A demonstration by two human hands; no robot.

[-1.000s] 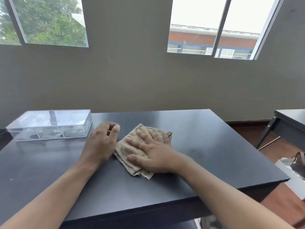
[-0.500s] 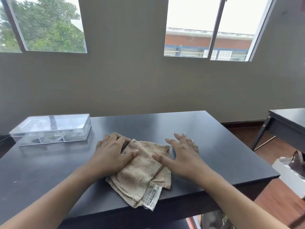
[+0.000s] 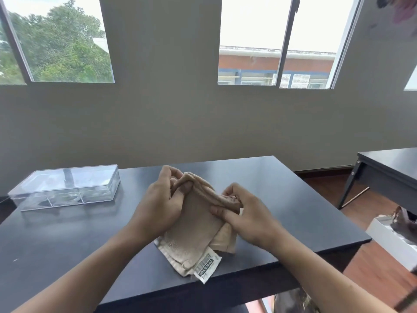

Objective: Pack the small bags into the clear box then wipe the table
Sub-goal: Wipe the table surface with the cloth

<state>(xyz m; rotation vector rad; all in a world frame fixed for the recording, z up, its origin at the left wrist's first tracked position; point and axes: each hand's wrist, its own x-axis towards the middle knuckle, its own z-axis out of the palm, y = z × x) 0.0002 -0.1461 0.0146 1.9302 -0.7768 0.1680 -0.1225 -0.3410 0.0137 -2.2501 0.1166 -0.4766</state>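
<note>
Near the front edge of the dark counter (image 3: 282, 199), in the head view, a beige cloth (image 3: 198, 227) is being lifted at its far edge while its near part is lying on the surface, a white barcode label (image 3: 207, 265) hanging at its near corner. The left hand (image 3: 162, 199) is pinching the cloth's raised far corner between thumb and curled fingers, a grasping grip. The right hand (image 3: 243, 211) is pinching the cloth's right edge in the same way, also a grasping grip. Well apart to the left, at the counter's far left corner, the clear box (image 3: 65, 186) is sitting with its lid closed; its contents are too faint to tell. A second dark table (image 3: 390, 163) is standing at the right.
</note>
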